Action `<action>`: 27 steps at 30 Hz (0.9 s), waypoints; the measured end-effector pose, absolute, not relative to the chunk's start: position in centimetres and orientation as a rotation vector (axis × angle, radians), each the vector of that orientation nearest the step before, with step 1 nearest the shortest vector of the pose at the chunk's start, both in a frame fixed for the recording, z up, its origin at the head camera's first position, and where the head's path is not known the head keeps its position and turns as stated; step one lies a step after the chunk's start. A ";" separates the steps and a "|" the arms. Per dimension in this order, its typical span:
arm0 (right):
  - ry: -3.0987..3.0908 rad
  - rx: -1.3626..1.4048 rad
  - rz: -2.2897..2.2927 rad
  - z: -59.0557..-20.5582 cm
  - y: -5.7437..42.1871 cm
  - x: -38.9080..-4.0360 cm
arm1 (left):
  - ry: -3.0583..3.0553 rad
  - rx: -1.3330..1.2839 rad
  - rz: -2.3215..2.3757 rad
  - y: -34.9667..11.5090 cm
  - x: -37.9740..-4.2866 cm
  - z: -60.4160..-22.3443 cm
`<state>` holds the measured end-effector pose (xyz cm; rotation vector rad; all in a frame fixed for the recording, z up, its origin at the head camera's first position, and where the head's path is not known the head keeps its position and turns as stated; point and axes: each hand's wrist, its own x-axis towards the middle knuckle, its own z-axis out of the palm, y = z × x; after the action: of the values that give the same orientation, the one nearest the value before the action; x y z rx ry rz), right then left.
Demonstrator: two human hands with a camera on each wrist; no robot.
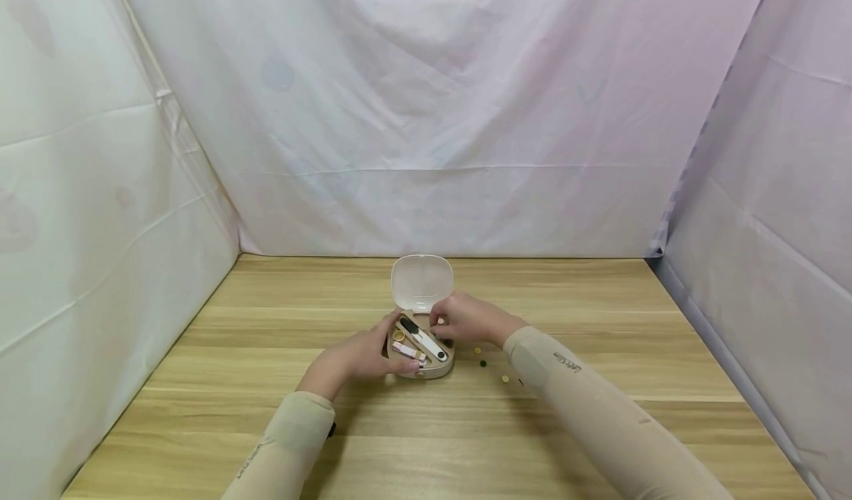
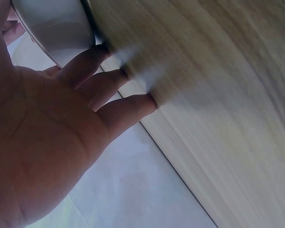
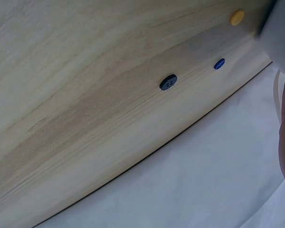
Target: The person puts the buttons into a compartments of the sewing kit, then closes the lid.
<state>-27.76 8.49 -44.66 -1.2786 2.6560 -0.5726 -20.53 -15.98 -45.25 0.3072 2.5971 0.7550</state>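
A small beige case (image 1: 435,372) stands on the table, its translucent lid (image 1: 422,282) raised at the back. Inside lie a long white tool (image 1: 433,346) with a black end, a pink-and-white strip (image 1: 409,351) and a yellow round piece (image 1: 399,335). My left hand (image 1: 362,353) grips the case's left side, thumb at the front; in the left wrist view its fingers (image 2: 83,66) reach along the case wall. Over the right compartment, my right hand (image 1: 469,318) has bent fingers. A pale spot shows between thumb and forefinger; whether it is held is unclear.
Right of the case lie loose buttons: a yellow one (image 1: 477,350), a dark green one (image 1: 483,364) and another yellow one (image 1: 505,379). The right wrist view shows a dark button (image 3: 168,82) and a blue button (image 3: 219,64). White curtains (image 1: 433,115) surround the wooden table (image 1: 266,300).
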 end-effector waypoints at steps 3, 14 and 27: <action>2.656 -1.277 -0.583 -44.7 8.6 -27.7 | 2.596 0.304 0.753 -15.9 -20.5 -45.2; 2.659 -1.024 -0.747 -43.5 9.5 -27.3 | 2.595 0.298 0.743 -15.9 -20.5 -44.9; 2.654 -0.823 -1.134 -41.2 10.5 -24.9 | 2.593 0.292 0.760 -16.1 -20.5 -45.2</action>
<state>-24.85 10.52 -41.18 -0.8230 2.6544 -1.1344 -20.53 -16.06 -45.18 0.2925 2.5929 0.7602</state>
